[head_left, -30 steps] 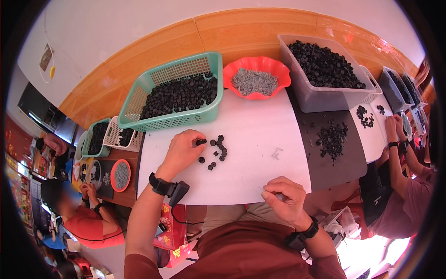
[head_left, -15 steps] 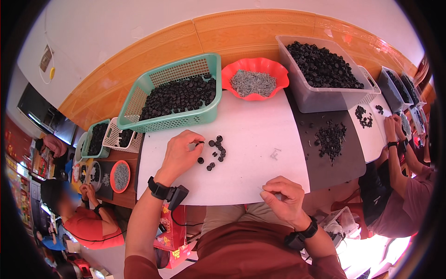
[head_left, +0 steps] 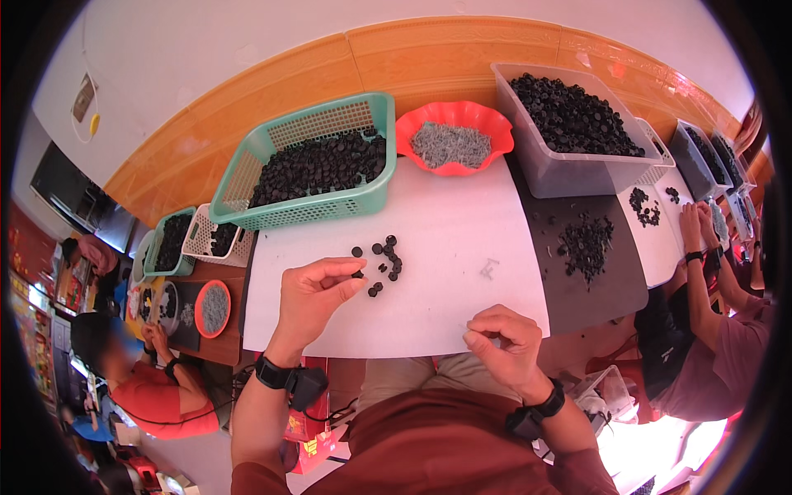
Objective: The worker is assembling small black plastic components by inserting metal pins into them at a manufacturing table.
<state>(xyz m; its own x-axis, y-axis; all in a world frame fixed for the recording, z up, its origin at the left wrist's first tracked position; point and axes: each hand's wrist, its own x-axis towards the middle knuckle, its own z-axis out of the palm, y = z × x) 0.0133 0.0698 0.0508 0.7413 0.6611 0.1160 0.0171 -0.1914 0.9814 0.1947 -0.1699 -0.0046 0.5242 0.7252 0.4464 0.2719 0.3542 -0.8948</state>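
Observation:
My left hand reaches over the white sheet, thumb and forefinger closed around a small round black piece. Another black disc lies just beyond these fingertips. To their right is a loose cluster of small black round pieces. Near the sheet's front edge, my right hand is pinched shut on a thin pale sliver, too small to name. A few thin grey pins rest on the sheet beyond that hand.
Along the back stand a green basket of black pieces, a red scalloped bowl of grey pins and a clear tub of black parts. A dark mat bears a black heap. Other people work at both sides.
The black piece previously between my left fingers now lies on the sheet. My left hand has shifted nearer to me, onto another black piece. My right hand has barely moved.

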